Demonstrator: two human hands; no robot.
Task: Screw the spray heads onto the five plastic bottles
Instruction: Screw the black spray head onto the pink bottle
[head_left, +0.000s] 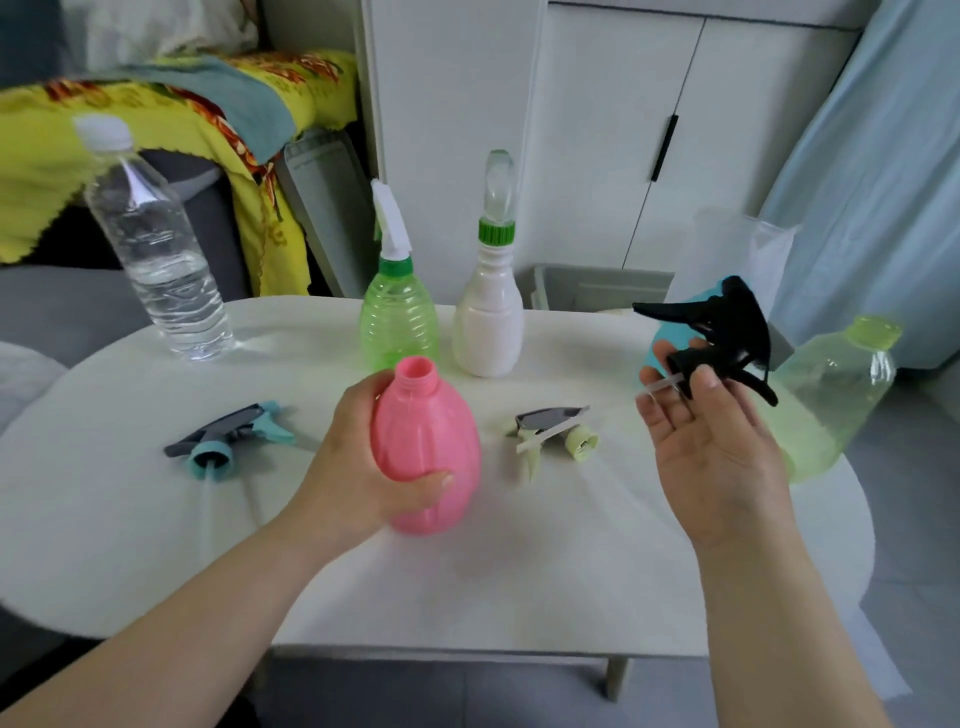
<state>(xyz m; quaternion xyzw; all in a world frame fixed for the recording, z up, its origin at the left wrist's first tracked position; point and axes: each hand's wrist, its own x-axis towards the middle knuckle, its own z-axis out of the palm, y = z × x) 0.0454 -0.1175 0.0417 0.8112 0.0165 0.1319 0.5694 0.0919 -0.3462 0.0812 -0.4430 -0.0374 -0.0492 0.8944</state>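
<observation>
My left hand (358, 462) grips a pink bottle (426, 447) with an open neck, tilted above the white table (519, 582). My right hand (711, 436) holds a black spray head (727, 332) by its collar, to the right of the pink bottle and apart from it. A teal-and-grey spray head (228, 436) lies on the table at the left. A pale green-and-grey spray head (556, 431) lies between my hands. A green bottle (397, 312) and a white bottle (488, 317) stand at the back with heads on. A yellow-green bottle (831, 400) stands at the right, and a teal bottle (657, 348) is partly hidden behind my right hand.
A clear water bottle (156, 249) with a white cap stands at the table's back left. Behind the table are a white cabinet (597, 130), a grey bin (597, 288) and a sofa with a yellow patterned cloth (156, 109). A light blue curtain (883, 156) hangs at the right.
</observation>
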